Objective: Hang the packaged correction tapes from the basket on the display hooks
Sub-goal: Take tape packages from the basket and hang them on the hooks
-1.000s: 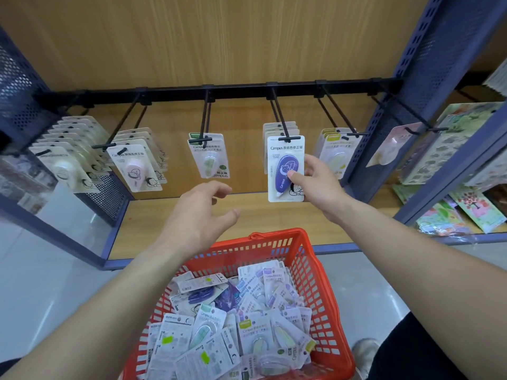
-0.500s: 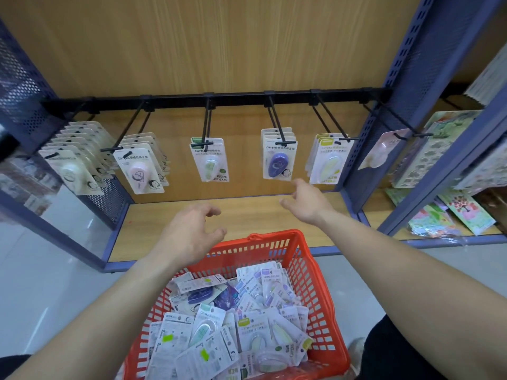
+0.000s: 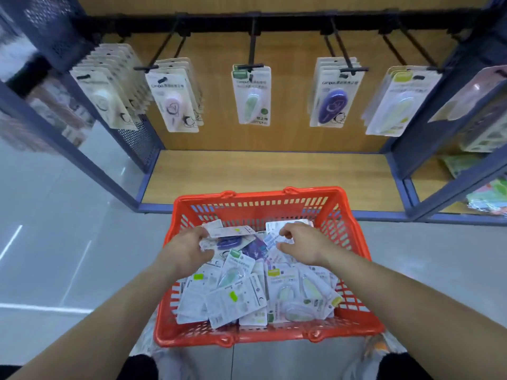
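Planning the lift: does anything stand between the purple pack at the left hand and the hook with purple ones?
Nothing visible. The left hand pinches the purple pack atop the pile; above the basket rim, open air reaches that hook.

Wood-grain shelf board (image 3: 263, 176) down low, blue perforated side panel (image 3: 135, 139) at left — colourful packs (image 3: 489, 198) on the neighbouring shelf, grey floor (image 3: 60, 256) beneath.

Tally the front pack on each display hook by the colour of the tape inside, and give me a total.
Cream pack: 1
Pink packs, counting the blurred one at the far right: 2
Pale green pack: 1
Purple pack: 1
Yellow-green pack: 1
Total: 6
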Tool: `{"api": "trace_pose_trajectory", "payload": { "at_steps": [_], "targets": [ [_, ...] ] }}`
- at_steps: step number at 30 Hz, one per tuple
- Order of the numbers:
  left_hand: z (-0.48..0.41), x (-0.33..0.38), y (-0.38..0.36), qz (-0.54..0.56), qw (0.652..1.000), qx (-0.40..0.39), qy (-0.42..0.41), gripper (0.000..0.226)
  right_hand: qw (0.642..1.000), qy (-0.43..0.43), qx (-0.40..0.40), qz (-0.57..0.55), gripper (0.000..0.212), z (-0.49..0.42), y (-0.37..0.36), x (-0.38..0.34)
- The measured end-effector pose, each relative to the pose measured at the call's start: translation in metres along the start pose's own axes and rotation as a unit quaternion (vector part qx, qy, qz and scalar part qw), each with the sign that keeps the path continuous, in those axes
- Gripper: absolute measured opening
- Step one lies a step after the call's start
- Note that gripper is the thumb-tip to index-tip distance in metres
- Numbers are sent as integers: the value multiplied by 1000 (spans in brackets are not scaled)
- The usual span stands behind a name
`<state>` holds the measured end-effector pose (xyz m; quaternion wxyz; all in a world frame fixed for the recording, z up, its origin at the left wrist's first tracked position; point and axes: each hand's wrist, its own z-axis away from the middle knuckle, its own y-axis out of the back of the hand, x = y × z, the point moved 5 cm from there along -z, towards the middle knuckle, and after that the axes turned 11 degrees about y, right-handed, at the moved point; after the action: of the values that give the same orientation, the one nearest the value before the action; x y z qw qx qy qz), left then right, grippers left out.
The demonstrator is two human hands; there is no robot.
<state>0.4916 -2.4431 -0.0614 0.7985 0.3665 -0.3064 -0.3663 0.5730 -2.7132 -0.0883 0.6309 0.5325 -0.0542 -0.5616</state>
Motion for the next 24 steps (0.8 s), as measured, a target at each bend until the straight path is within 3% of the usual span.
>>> {"api": "trace_pose_trajectory", "payload": {
  "at_steps": [9, 15, 19, 24],
  "targets": [
    [-61, -14, -54, 189, 978, 18, 84, 54, 986, 28, 26, -160, 42, -96, -62, -23],
    [-81, -14, -58, 205, 975, 54, 70, 64, 990, 20, 21, -139, 47, -137, -86, -18],
    [-85, -14, -65, 192, 978, 38, 74, 75, 989, 37, 85, -116, 28, -139, -84, -14],
    [-84, -19, -69, 175, 982, 16, 70, 55, 984, 22, 131, -122, 25, -113, -71, 3]
  ]
}}
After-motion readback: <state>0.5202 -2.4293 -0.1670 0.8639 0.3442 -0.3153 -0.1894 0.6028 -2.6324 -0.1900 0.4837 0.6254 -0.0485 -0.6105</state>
